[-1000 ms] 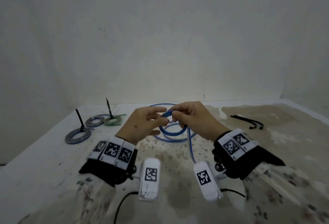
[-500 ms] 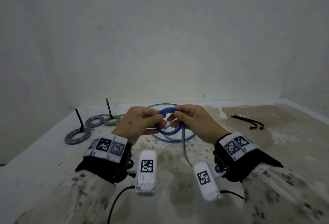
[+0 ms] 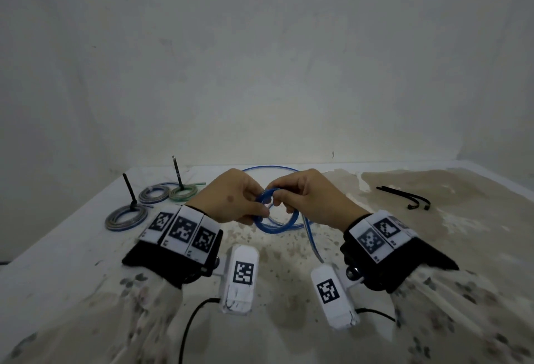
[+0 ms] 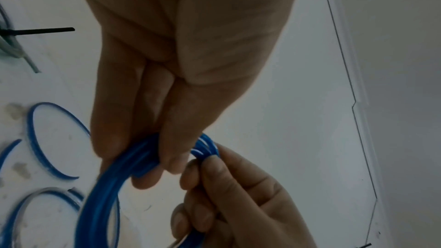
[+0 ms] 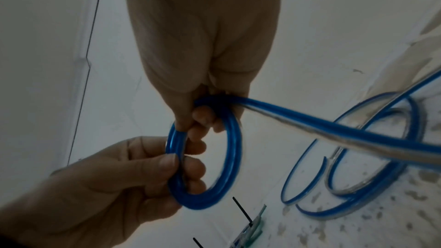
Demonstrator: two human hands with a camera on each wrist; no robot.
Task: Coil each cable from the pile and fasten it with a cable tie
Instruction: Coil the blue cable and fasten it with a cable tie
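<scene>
Together, both hands' fingers [image 5: 190, 150] pinch the blue cable coil [image 5: 229, 157], which rings the fingertips.

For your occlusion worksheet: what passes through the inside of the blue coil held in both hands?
Fingers of the left hand and right hand pass through the blue coil. The coil's top, under the right hand's grip, is covered.

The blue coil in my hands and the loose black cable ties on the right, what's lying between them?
Head view: only bare stained table between the blue coil and the black cable ties.
</scene>
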